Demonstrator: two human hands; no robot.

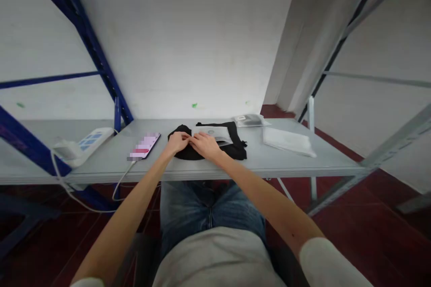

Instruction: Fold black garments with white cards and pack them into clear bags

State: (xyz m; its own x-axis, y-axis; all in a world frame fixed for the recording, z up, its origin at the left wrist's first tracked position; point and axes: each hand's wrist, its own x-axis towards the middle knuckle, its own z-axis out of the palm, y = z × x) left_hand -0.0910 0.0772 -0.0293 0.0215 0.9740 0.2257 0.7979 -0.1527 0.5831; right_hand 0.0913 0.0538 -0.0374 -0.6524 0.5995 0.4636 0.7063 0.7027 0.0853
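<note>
A piece of black cloth (239, 149) lies spread on the grey shelf top in front of me, its garment kind unclear. On it rests a flat silvery-grey card or packet (218, 132) with a small round mark. My left hand (178, 142) is closed at the cloth's left part, fingers bent down into it. Beside it, my right hand (206, 145) reaches over the cloth and the packet's left end. The fingertips of both hands meet in a pinch where the cloth borders the packet. What lies directly under the fingertips is hidden.
A phone (146, 145) on a white cable and a white power strip (96, 141) lie left. At right are a clear bag with something dark inside (251, 120) and white plastic sleeves (288, 141). Blue posts (97, 49) and grey posts (336, 45) flank the shelf.
</note>
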